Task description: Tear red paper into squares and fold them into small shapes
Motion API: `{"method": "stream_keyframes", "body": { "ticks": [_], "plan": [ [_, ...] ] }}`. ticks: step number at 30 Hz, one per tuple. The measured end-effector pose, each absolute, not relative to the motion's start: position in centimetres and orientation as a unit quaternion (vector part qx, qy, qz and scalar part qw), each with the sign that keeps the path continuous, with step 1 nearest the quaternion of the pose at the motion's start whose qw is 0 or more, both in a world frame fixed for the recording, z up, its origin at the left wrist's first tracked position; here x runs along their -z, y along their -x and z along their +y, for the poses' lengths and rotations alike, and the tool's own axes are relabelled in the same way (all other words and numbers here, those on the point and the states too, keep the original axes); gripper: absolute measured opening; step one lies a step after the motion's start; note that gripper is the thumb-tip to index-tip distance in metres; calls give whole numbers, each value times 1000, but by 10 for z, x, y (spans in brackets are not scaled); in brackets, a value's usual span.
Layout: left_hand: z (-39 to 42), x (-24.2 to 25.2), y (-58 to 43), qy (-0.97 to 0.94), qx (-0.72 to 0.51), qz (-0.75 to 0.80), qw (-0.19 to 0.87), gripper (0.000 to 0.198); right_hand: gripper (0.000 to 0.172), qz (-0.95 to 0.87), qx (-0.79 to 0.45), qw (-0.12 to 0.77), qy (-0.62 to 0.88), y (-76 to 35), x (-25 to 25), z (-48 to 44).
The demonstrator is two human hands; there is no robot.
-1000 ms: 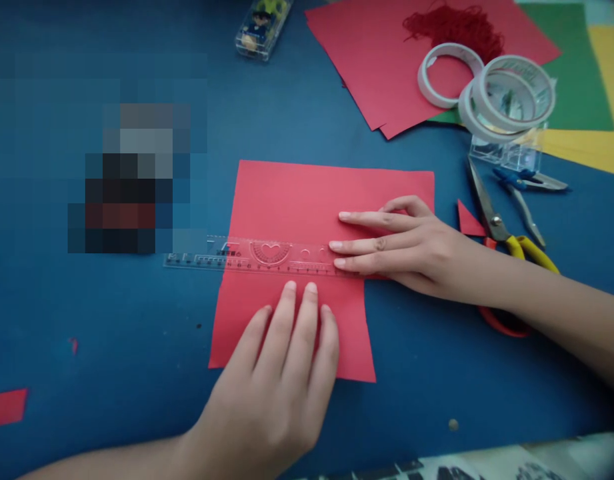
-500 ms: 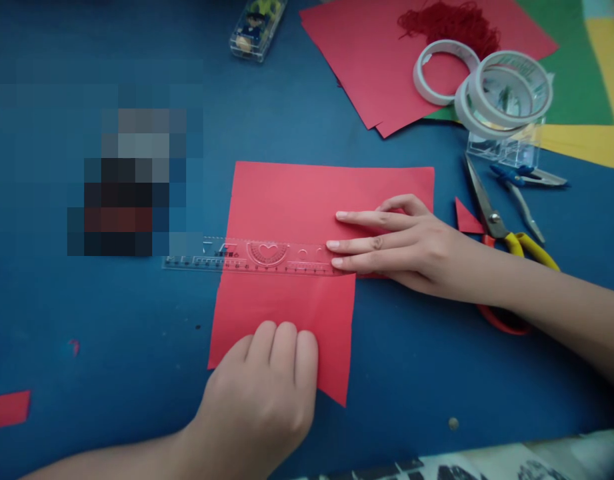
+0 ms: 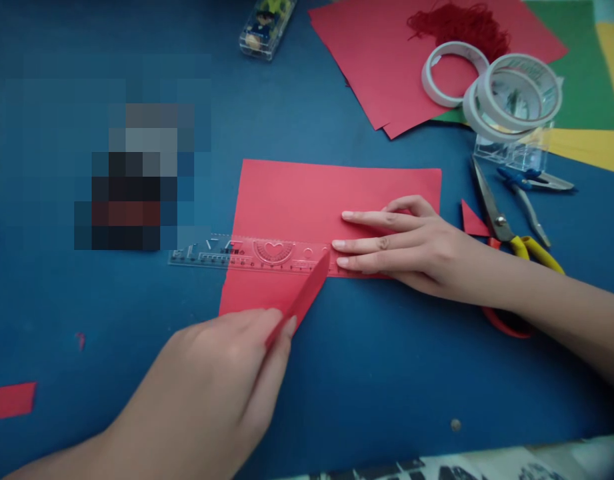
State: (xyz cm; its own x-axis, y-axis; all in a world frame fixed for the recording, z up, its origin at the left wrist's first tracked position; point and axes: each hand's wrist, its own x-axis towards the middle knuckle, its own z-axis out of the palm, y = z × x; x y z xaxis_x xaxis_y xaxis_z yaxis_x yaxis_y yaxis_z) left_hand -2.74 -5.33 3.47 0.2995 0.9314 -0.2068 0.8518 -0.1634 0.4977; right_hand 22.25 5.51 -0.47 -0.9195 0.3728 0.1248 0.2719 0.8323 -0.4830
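Clear ruler across red paper on a blue desk, left hand below the ruler gripping the paper's raised lower flap, right hand spread flat over the ruler's right end, scissors right of the ruler, tape rolls farther beyond it.

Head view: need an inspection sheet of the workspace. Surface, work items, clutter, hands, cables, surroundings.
Surface: blue tabletop, red strip at left edge.
Work items: red sheet, clear ruler across it, near part raised and bent.
Clutter: scissors, red triangle, tape rolls, red thread, coloured sheets.
Hands: left hand grips the raised part; right hand spread, fingers on ruler and sheet.
Cables: nothing seen.
Surroundings: patterned material along near edge; pixelated patch at left, contents unreadable.
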Motion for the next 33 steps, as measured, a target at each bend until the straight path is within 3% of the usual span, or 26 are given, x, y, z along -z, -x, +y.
{"method": "stream_keyframes", "body": {
  "ticks": [6,13,33],
  "plan": [
    [-39,-39,40,-741,16,613,272,47,31,-950,-233,113,173,-221,4,54],
    [-31,-36,45,-778,-68,575,242,44,33,-948,-236,115,178,-221,5,54],
    [-62,-33,20,-804,-59,528,267,33,33,-946,-246,110,182,-222,5,53]
  ]
}}
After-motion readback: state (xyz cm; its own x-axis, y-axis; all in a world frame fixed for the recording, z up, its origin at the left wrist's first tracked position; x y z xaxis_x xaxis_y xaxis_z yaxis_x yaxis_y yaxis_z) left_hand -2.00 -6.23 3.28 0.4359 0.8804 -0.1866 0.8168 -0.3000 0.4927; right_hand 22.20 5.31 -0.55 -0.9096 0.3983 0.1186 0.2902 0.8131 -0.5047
